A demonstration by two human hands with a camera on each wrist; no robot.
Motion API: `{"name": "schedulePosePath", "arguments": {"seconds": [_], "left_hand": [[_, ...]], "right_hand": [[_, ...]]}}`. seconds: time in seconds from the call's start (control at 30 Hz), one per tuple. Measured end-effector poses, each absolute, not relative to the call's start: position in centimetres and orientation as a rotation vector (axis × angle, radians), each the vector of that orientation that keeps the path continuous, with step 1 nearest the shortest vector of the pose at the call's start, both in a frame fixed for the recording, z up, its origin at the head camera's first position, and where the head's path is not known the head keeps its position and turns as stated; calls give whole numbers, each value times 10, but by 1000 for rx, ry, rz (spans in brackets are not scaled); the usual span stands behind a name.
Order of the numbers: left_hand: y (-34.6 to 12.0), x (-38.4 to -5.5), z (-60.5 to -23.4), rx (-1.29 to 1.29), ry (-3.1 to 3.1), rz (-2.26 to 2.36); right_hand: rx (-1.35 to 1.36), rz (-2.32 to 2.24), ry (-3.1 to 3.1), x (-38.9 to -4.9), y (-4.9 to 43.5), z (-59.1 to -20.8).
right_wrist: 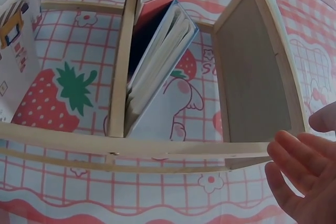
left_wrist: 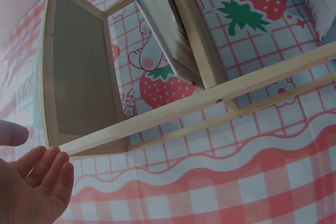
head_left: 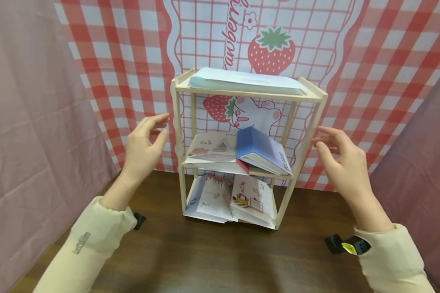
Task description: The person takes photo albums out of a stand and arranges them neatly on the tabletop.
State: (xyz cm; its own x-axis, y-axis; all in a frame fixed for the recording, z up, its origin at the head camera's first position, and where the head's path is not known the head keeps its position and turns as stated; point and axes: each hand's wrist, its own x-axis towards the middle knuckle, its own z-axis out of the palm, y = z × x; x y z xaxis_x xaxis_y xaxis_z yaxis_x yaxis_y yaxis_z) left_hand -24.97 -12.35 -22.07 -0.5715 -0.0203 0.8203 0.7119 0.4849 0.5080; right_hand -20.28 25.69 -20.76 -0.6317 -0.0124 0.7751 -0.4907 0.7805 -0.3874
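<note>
A small wooden shelf rack [head_left: 249, 95] stands between my two hands. Beside its left post is my left hand [head_left: 143, 144], fingers loosely bent and holding nothing. My right hand [head_left: 346, 167] hovers by the right post, also relaxed with nothing in it. Both wrist views show fingertips close to the rack's upper corners; whether they touch the wood I cannot tell. On the middle shelf a blue book [head_left: 254, 142] leans against a pale illustrated book [head_left: 214, 148]. The top board carries a flat light-blue item [head_left: 245, 81].
Down on the bottom level lie a pale book [head_left: 214, 199] and a book with a yellow vehicle picture [head_left: 254, 199]. A brown wooden table [head_left: 205, 252] supports the rack. Behind hangs a red checked strawberry cloth [head_left: 396, 53], with pink curtains [head_left: 33, 122] at the sides.
</note>
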Motion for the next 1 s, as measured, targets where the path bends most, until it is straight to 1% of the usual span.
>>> {"name": "schedulePosePath", "arguments": {"seconds": [0.23, 0.47, 1.0], "left_hand": [[-116, -251, -213, -606, -1933, -1105], [-109, -250, -203, -586, -1965, -1099], [-105, -255, -191, -606, -1963, -1054]], "right_hand": [[348, 757, -2117, -205, 254, -203], [394, 796, -2023, -211, 250, -195], [460, 796, -1974, -218, 243, -183]]}}
